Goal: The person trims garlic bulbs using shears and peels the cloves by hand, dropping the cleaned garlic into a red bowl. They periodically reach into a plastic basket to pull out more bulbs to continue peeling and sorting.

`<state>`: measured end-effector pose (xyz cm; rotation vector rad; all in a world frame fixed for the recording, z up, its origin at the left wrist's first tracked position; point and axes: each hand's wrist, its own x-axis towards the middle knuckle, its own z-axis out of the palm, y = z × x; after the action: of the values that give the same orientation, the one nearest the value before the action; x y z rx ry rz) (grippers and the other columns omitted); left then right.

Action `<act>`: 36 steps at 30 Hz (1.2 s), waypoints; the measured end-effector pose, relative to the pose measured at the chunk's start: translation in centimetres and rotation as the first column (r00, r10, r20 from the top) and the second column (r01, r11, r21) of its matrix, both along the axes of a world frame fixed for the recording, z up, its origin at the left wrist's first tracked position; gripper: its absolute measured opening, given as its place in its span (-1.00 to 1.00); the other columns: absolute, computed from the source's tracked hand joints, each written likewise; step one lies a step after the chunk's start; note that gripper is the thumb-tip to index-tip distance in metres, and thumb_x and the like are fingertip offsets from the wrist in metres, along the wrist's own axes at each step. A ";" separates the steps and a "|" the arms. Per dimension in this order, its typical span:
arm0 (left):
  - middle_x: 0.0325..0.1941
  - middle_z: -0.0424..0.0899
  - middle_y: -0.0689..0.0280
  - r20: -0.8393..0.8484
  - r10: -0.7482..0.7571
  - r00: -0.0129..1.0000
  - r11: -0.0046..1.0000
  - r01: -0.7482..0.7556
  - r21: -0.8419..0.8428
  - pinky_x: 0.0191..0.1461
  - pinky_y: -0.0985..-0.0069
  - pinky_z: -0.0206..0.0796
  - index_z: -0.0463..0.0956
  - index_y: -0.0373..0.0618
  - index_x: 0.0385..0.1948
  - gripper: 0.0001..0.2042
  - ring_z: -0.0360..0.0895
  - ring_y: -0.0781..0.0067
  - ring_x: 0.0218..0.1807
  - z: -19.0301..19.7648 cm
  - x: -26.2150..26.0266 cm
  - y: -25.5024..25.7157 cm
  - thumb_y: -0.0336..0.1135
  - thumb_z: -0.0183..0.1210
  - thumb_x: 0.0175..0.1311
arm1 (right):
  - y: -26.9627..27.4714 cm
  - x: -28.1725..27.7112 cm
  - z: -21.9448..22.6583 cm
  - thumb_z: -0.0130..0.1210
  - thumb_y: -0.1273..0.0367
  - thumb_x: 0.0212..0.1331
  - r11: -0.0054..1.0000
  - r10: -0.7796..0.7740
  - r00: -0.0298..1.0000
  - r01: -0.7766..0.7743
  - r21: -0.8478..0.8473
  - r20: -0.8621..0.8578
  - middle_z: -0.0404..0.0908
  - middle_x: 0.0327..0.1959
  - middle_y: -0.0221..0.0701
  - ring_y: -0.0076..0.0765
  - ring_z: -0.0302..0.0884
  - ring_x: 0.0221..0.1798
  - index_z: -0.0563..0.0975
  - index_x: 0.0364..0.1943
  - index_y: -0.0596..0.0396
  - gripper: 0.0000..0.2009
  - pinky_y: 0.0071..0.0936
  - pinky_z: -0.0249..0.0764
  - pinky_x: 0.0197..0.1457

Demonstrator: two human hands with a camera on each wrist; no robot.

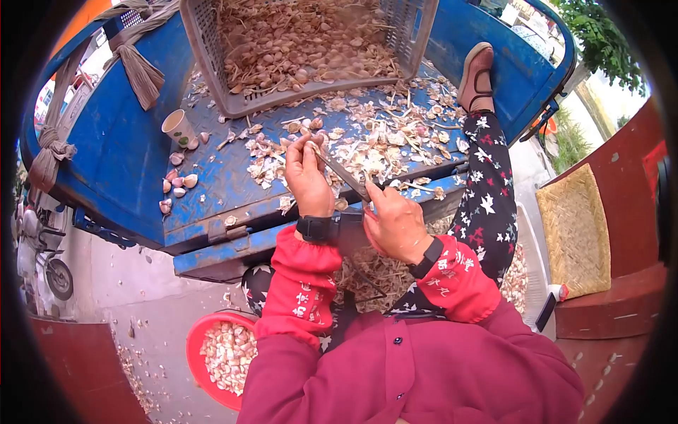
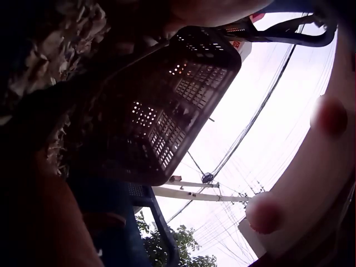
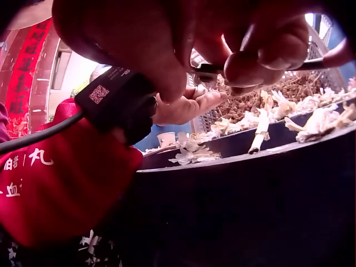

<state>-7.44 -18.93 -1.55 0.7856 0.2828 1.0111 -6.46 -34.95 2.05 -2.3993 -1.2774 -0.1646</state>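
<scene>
On the near side of the slatted grey plastic crate (image 1: 311, 94), the left hand (image 1: 311, 185) pinches what looks like a small pinkish garlic piece (image 1: 316, 137). The right hand (image 1: 400, 225), fingers curled, grips a long thin dark metal knife (image 1: 345, 174) reaching that piece, above papery white peelings (image 1: 374, 147).

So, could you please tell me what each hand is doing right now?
Left hand: closed, pinching what looks like a small garlic piece.
Right hand: closed around the knife.
</scene>
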 end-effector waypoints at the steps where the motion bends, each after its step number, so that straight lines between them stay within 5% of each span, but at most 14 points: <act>1: -0.20 0.51 0.16 0.010 0.014 1.000 1.000 -0.014 0.012 -0.12 0.63 0.37 0.26 -0.19 -0.20 -0.89 0.49 0.43 -0.10 0.1 0.0 0.1 -0.46 -0.18 0.29 | 0.0 0.0 0.1 0.08 0.37 -0.09 1.000 0.004 1.000 -0.004 -0.009 0.008 0.41 -0.49 -0.20 -0.05 0.44 -0.46 0.36 -0.06 0.11 -0.59 -0.25 0.38 -0.41; 12: -0.27 0.50 0.24 -0.081 -0.007 0.997 0.996 0.014 0.085 -0.19 0.58 0.39 0.27 -0.16 -0.21 -0.88 0.53 0.43 -0.27 -0.7 -2.1 1.3 -0.38 -0.17 0.31 | 1.2 -0.7 -0.2 0.06 0.32 -0.05 0.997 0.074 0.996 -0.074 0.004 -0.042 0.46 -0.48 -0.14 0.01 0.46 -0.41 0.39 -0.12 0.14 -0.65 -0.19 0.39 -0.38; 22: -0.38 0.51 0.25 0.092 0.030 0.995 0.998 -0.035 0.046 -0.19 0.55 0.44 0.33 -0.24 -0.27 -0.90 0.55 0.39 -0.31 1.0 -2.7 2.5 -0.44 -0.09 0.25 | 3.1 -0.7 0.8 0.04 0.33 -0.05 0.995 0.098 0.995 -0.098 0.027 -0.020 0.47 -0.58 -0.10 0.05 0.48 -0.47 0.37 -0.40 0.16 -0.80 -0.15 0.40 -0.41; 25: -0.46 0.45 0.33 0.134 -0.003 0.991 0.998 0.011 -0.057 -0.27 0.52 0.48 0.33 -0.23 -0.29 -0.92 0.51 0.49 -0.39 -0.4 -2.3 3.6 -0.46 -0.05 0.23 | 3.9 -0.4 1.1 0.08 0.27 -0.07 0.980 0.165 0.907 -0.105 0.172 -0.387 0.44 -0.65 -0.04 0.04 0.46 -0.50 0.43 -0.53 0.25 -0.74 -0.24 0.34 -0.45; 26: -0.46 0.45 0.33 0.125 0.001 0.992 0.998 0.007 -0.060 -0.27 0.52 0.48 0.33 -0.23 -0.29 -0.92 0.51 0.49 -0.39 -1.2 -2.2 4.0 -0.46 -0.05 0.23 | 4.2 -0.3 1.5 0.10 0.23 -0.06 0.991 0.099 0.710 -0.005 0.136 -0.697 0.43 -0.66 -0.08 0.02 0.42 -0.56 0.44 -0.55 0.27 -0.69 -0.31 0.32 -0.46; 28: -0.47 0.45 0.34 0.146 -0.050 0.988 0.988 0.070 -0.138 -0.24 0.54 0.48 0.33 -0.23 -0.30 -0.92 0.50 0.49 -0.38 -2.6 -1.9 4.8 -0.46 -0.05 0.22 | 4.7 0.3 0.8 0.11 0.19 -0.05 0.994 0.072 0.566 0.027 0.105 -0.821 0.43 -0.68 -0.11 -0.02 0.38 -0.58 0.43 -0.57 0.27 -0.66 -0.35 0.31 -0.47; 29: -0.44 0.45 0.30 0.155 -0.070 0.985 0.987 0.091 -0.133 -0.20 0.54 0.47 0.32 -0.24 -0.28 -0.91 0.49 0.50 -0.38 -3.1 -1.8 5.1 -0.47 -0.07 0.23 | 4.7 0.5 0.7 0.11 0.19 -0.05 0.994 0.074 0.565 0.028 0.109 -0.822 0.43 -0.68 -0.11 -0.02 0.38 -0.58 0.43 -0.57 0.27 -0.66 -0.35 0.31 -0.47; 31: -0.41 0.45 0.28 0.125 -0.052 0.991 0.985 0.072 -0.158 -0.19 0.55 0.47 0.30 -0.25 -0.26 -0.90 0.49 0.49 -0.38 -1.3 -2.1 4.6 -0.48 -0.08 0.24 | 4.8 1.0 0.8 0.12 0.15 -0.04 0.987 0.118 0.770 -0.021 0.161 -0.627 0.46 -0.65 -0.11 0.01 0.43 -0.53 0.45 -0.55 0.22 -0.66 -0.30 0.33 -0.45; 32: -0.38 0.45 0.26 0.095 -0.037 0.995 0.980 0.055 -0.192 -0.17 0.55 0.47 0.29 -0.25 -0.24 -0.90 0.48 0.48 -0.37 -0.7 -2.2 4.2 -0.48 -0.09 0.24 | 4.6 1.1 0.8 0.12 0.15 -0.04 0.986 0.121 0.771 -0.023 0.163 -0.625 0.46 -0.65 -0.11 0.01 0.43 -0.53 0.45 -0.55 0.22 -0.66 -0.30 0.33 -0.45; 34: -0.33 0.44 0.23 0.075 -0.066 0.995 0.981 0.078 -0.179 -0.17 0.54 0.47 0.26 -0.26 -0.22 -0.88 0.48 0.45 -0.34 -1.2 -2.0 4.4 -0.49 -0.11 0.25 | 3.9 1.3 0.8 0.13 0.13 -0.05 0.989 0.080 0.955 -0.039 0.144 -0.286 0.48 -0.62 -0.09 0.04 0.46 -0.45 0.47 -0.51 0.16 -0.67 -0.22 0.35 -0.42; 36: -0.32 0.44 0.23 0.083 -0.068 0.994 0.983 0.081 -0.163 -0.13 0.52 0.46 0.25 -0.26 -0.22 -0.88 0.49 0.44 -0.32 -1.7 -1.7 4.3 -0.49 -0.11 0.25 | 3.5 1.2 0.6 0.14 0.18 -0.04 0.991 0.089 0.969 -0.062 0.120 -0.229 0.44 -0.62 -0.13 0.03 0.40 -0.52 0.46 -0.36 0.18 -0.67 -0.28 0.30 -0.46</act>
<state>-9.19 -14.65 -3.26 0.6004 0.2652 0.9325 -5.25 -31.46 2.70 -2.1963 -1.2139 0.0664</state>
